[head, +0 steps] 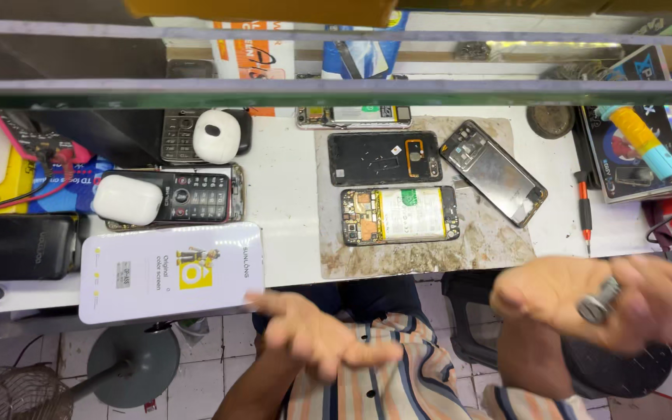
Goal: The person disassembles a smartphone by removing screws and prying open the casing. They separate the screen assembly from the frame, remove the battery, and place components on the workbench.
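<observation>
My left hand (316, 336) is held palm up in front of my lap, fingers spread and blurred, holding nothing. My right hand (591, 299) is also palm up below the bench edge, fingers apart, with a silver ring on one finger, and it holds nothing. On the worn grey mat (499, 245) above them lie an opened phone with its circuit board and battery showing (400, 215), a black phone back cover (384, 158) and a dark phone frame (492, 172) set at an angle.
A white flat box (171, 271) overhangs the bench's front edge at left. Behind it are two keypad phones (196, 197), two white earbud cases (126, 200), a black pouch (17, 246). A red screwdriver (584, 214) and a soldering iron (647, 144) lie right. A stool (130, 365) stands below.
</observation>
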